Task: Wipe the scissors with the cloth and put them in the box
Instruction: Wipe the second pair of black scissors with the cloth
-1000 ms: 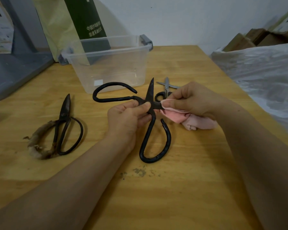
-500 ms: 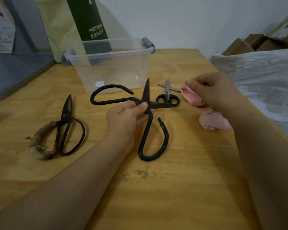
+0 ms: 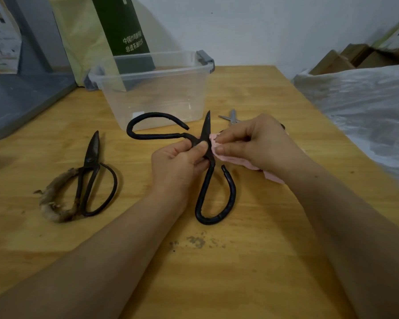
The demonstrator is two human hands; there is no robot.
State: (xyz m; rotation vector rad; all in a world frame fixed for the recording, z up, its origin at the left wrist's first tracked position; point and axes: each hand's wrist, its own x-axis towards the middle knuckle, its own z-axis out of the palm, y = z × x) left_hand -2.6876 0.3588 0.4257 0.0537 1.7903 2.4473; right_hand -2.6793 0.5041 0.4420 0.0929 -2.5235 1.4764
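Large scissors (image 3: 207, 178): black, held spread open at frame centre, just below the box and outside it. One blade points toward the top of the frame. One handle loop reaches left, the other reaches down toward the lower centre.
Left hand (image 3: 177, 164): thumb and curled fingers pinch the large scissors at the pivot.
Right hand (image 3: 256, 141): fingers and thumb pinch the cloth against the scissors just right of the pivot. The blade under it is hidden.
Cloth (image 3: 233, 160): pink, bunched under the right hand, trailing toward the right of the frame.
Box (image 3: 161, 100): clear plastic with grey latches, upper centre, standing open on the worktop (image 3: 217, 272).
Wrapped scissors (image 3: 90, 171): dark pair, closed, lying at centre left, one handle bound in frayed brown material.
Small scissors (image 3: 232, 117): grey blades showing above the right hand, the rest hidden.
Green carton (image 3: 122, 26): upright behind the box.
Plastic sheet (image 3: 366, 107): covers the right edge of the frame.
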